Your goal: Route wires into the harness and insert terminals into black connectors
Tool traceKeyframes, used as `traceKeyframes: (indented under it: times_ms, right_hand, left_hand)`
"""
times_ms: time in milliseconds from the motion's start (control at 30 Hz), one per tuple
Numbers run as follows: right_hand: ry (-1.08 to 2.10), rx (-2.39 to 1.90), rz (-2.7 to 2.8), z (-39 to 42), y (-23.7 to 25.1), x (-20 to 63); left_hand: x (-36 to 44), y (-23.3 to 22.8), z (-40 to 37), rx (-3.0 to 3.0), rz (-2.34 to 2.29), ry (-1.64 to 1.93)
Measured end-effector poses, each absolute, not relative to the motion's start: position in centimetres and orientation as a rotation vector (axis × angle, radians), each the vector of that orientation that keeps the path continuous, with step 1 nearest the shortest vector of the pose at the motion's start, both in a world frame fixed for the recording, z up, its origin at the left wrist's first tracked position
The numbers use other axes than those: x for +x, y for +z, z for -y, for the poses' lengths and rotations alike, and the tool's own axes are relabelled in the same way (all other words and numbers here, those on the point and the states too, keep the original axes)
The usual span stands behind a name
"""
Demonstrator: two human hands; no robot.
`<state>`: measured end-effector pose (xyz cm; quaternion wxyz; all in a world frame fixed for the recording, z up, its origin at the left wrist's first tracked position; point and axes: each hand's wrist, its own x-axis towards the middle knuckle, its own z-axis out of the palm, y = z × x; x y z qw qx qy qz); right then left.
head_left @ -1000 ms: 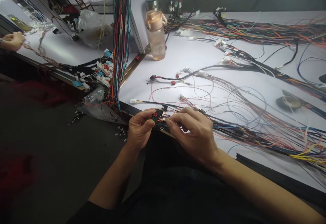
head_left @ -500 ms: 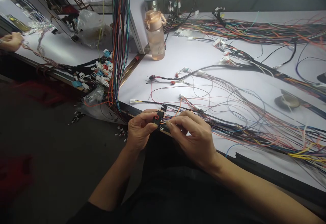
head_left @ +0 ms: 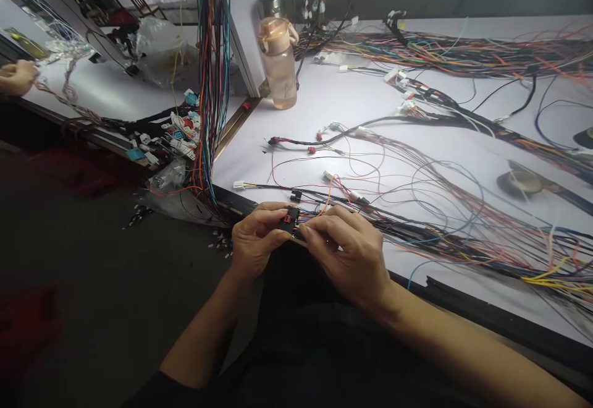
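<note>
My left grip (head_left: 254, 238) pinches a flat black-and-red plastic connector (head_left: 288, 218) at the six-o'clock edge of the white counter (head_left: 248, 157), likely to steady it. At its three o'clock, my right grip (head_left: 353, 241) is pinched closed, contents hidden.

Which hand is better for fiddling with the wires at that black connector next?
Probably the right hand: its thumb and finger are pinched close to the wired edge of the black connector. The left hand is busy holding the other end.
</note>
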<state>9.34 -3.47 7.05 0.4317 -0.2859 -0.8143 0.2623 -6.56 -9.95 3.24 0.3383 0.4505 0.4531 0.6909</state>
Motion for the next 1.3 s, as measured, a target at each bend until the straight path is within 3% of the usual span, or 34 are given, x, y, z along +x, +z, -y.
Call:
traceKeyframes:
  times_ms: [567,1300]
  right_hand:
    - [0.776,-0.671,2.067,2.8,6.1,10.1]
    - [0.721,-0.53,2.241,2.8,6.1,10.5]
  left_hand:
    - [-5.3,2.5,9.7,0.984,-1.16,1.888]
    - [-6.3,2.2,11.0,1.162,-1.254,1.721]
